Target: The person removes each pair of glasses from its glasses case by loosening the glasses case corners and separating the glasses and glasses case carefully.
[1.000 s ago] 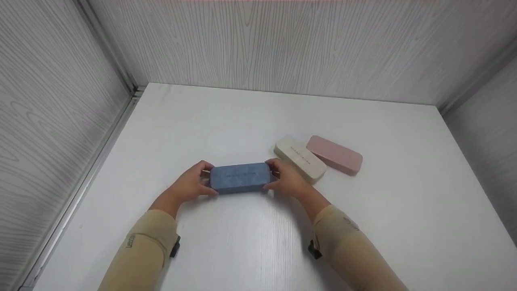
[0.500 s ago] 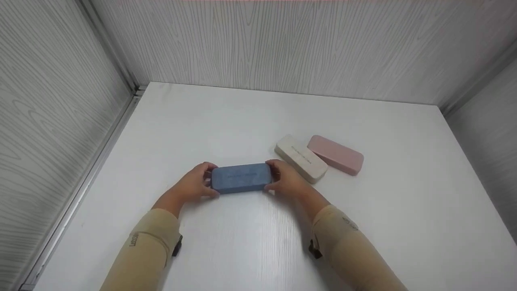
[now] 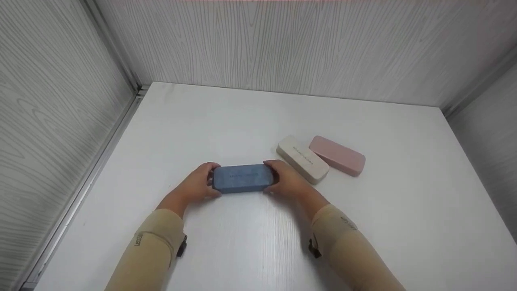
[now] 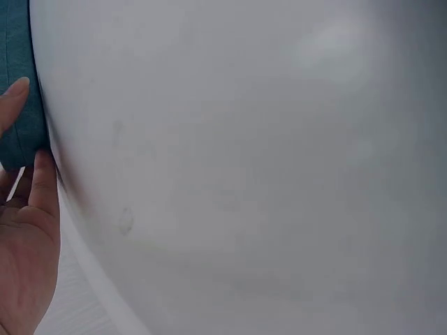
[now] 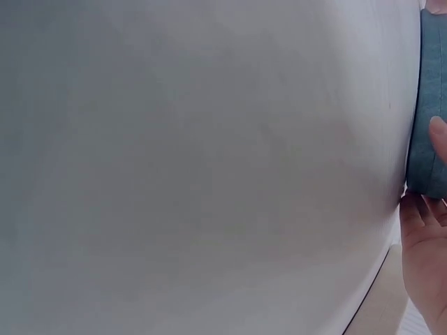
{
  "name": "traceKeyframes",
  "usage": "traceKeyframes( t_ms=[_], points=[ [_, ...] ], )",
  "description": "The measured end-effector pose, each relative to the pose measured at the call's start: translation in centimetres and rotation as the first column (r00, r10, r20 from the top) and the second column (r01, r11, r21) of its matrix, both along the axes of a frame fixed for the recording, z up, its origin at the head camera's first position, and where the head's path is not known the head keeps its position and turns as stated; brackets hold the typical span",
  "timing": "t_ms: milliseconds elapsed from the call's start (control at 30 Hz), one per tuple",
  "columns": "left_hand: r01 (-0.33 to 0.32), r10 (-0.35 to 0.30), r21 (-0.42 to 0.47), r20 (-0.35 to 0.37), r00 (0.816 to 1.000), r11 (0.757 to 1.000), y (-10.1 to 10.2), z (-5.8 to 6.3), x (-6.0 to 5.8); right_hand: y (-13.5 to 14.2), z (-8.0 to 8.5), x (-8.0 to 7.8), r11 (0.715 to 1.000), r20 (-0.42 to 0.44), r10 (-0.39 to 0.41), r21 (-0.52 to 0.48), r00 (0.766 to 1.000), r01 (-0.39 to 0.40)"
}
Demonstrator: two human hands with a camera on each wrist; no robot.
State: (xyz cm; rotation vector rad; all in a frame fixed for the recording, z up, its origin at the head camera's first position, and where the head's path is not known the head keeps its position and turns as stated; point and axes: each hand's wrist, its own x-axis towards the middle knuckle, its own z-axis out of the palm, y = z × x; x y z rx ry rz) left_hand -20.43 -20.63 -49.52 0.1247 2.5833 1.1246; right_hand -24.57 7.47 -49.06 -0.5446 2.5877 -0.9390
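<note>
A blue glasses case (image 3: 242,178) with rounded corners and faint lettering on its lid lies shut on the white table, long side across. My left hand (image 3: 195,186) grips its left end, thumb on the near side and fingers at the far side. At the opposite end my right hand (image 3: 287,180) holds it the same way. In the left wrist view the left thumb (image 4: 12,101) presses the case's side. The right wrist view has the right hand (image 5: 427,258) at the case's end, partly cut off by the frame.
Right behind the right hand lies a cream glasses case (image 3: 303,159) with lettering, slanted. A pink glasses case (image 3: 338,156) sits against it, farther right. Wood-grain panels (image 3: 282,44) stand behind the white table (image 3: 210,117) and along both sides.
Both hands have moved slightly inward over the ends of the blue case. The cases have stayed in place, while the whole head view has shifted a little.
</note>
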Motion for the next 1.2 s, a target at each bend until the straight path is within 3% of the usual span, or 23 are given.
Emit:
traceKeyframes(
  t_ms=[267, 467, 700, 1033, 1200],
  points=[
    [0.044, -0.043, 0.006, -0.053, 0.998, 0.999, -0.2, 0.0, 0.1, 0.3, 0.1, -0.2, 1.0, -0.029, 0.029, 0.003, 0.999, -0.029],
    [0.037, -0.038, -0.011, -0.05, 0.998, 0.999, -0.2, 0.0, 0.1, 0.4, 0.4, -0.4, 1.0, 0.022, -0.001, 0.022, 1.0, 0.001],
    [0.027, -0.03, -0.04, -0.061, 0.998, 0.999, -0.3, 0.1, -0.1, 0.5, 0.3, -0.7, 0.999, 0.012, 0.02, 0.031, 1.0, -0.02],
    [0.0, -0.002, -0.065, -0.039, 0.999, 0.998, -0.2, 0.0, -0.2, 0.8, 0.3, -1.1, 1.0, 0.058, 0.012, 0.002, 0.998, -0.012],
    [-0.006, 0.003, -0.065, -0.046, 0.999, 0.998, -0.2, -0.2, -0.3, 1.1, 0.2, -1.4, 0.997, 0.059, 0.058, -0.055, 0.997, -0.054]
  ],
)
